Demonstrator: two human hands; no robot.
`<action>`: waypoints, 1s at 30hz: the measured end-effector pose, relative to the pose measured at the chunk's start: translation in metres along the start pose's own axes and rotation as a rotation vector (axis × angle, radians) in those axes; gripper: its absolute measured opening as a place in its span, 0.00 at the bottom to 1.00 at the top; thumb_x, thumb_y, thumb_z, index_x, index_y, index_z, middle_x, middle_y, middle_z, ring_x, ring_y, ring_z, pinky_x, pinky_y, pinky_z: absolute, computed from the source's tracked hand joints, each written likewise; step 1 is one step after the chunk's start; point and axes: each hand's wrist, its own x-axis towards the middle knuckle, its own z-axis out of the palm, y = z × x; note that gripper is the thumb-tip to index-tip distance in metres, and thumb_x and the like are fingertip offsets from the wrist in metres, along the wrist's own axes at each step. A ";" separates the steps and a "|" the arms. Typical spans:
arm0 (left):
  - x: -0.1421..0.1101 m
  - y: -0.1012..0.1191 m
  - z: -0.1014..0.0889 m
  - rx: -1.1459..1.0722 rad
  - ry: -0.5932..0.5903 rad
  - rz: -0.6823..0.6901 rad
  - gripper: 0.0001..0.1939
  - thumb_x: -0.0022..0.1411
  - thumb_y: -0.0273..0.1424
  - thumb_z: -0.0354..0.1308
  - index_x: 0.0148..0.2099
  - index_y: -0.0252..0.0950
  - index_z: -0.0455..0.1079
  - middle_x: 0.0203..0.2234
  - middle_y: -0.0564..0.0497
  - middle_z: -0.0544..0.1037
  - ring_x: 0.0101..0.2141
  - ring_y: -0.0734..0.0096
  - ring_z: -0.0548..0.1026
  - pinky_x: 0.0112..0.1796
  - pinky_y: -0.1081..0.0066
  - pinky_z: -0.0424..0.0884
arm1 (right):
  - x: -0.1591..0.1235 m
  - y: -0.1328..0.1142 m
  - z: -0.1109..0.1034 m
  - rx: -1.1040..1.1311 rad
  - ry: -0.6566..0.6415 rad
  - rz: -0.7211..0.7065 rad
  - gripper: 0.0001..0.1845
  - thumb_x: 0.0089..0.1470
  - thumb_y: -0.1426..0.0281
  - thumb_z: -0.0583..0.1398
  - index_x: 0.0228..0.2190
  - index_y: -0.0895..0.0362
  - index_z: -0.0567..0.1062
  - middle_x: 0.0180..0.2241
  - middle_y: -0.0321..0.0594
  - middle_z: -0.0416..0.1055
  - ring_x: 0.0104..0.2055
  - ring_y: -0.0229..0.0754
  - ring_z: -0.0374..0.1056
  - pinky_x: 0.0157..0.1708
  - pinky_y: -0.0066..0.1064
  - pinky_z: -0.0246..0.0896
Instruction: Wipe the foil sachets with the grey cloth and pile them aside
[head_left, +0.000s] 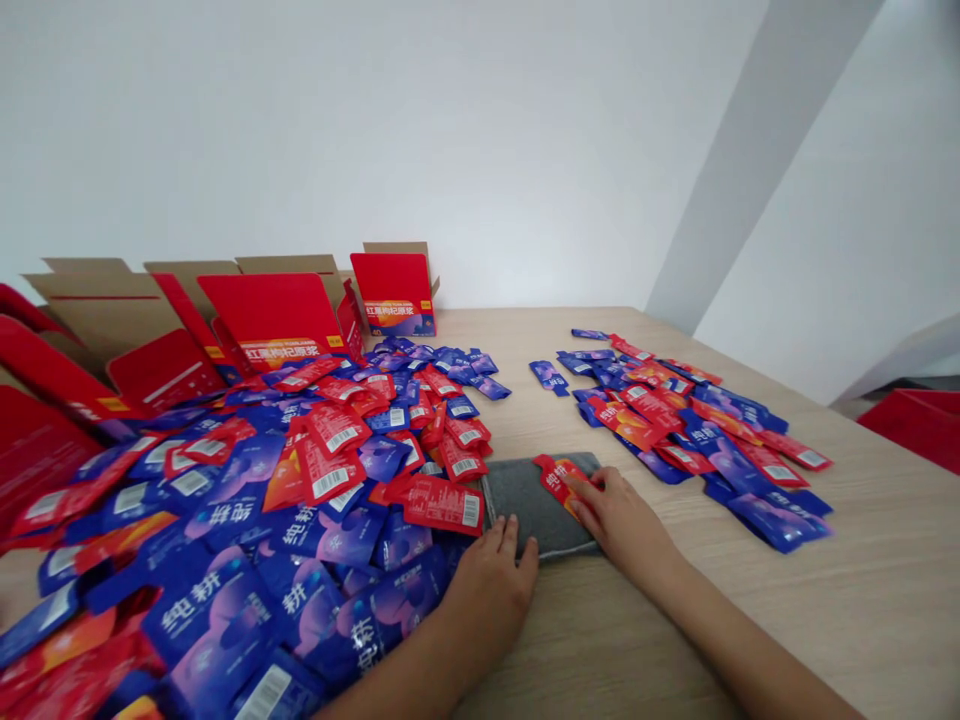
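One red pouch (pixel 559 482) is lying on a gray pad (pixel 519 505) atop the bench (pixel 862 600); the right hand (pixel 622 522) is pinching its end while the left hand (pixel 493 575), loosely spread, is touching the pad's edge.

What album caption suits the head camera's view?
Right hand on a red pouch, left hand at the edge of the grey cloth.

Red boxes (pixel 274 305), wooden table (pixel 862 580), wall (pixel 480 140)
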 end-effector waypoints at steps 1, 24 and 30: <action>0.000 0.000 0.000 0.003 -0.001 0.002 0.18 0.63 0.28 0.53 0.55 0.30 0.67 0.52 0.30 0.69 0.52 0.52 0.69 0.47 0.63 0.68 | 0.000 0.000 -0.003 0.043 0.018 0.019 0.21 0.56 0.69 0.53 0.52 0.53 0.69 0.39 0.46 0.65 0.36 0.44 0.67 0.37 0.36 0.67; 0.002 0.002 0.006 -0.018 -0.002 0.056 0.22 0.61 0.30 0.52 0.56 0.26 0.66 0.51 0.26 0.68 0.51 0.47 0.70 0.45 0.58 0.69 | 0.044 -0.021 0.042 0.099 -0.147 -0.371 0.28 0.59 0.71 0.48 0.60 0.58 0.57 0.63 0.47 0.51 0.66 0.47 0.41 0.61 0.47 0.48; 0.001 -0.001 0.002 -0.019 -0.005 0.053 0.22 0.62 0.31 0.52 0.57 0.27 0.65 0.52 0.28 0.68 0.51 0.49 0.70 0.45 0.59 0.69 | 0.069 -0.037 0.033 0.081 -0.114 -0.242 0.32 0.49 0.80 0.50 0.58 0.65 0.61 0.56 0.55 0.63 0.58 0.49 0.59 0.56 0.44 0.55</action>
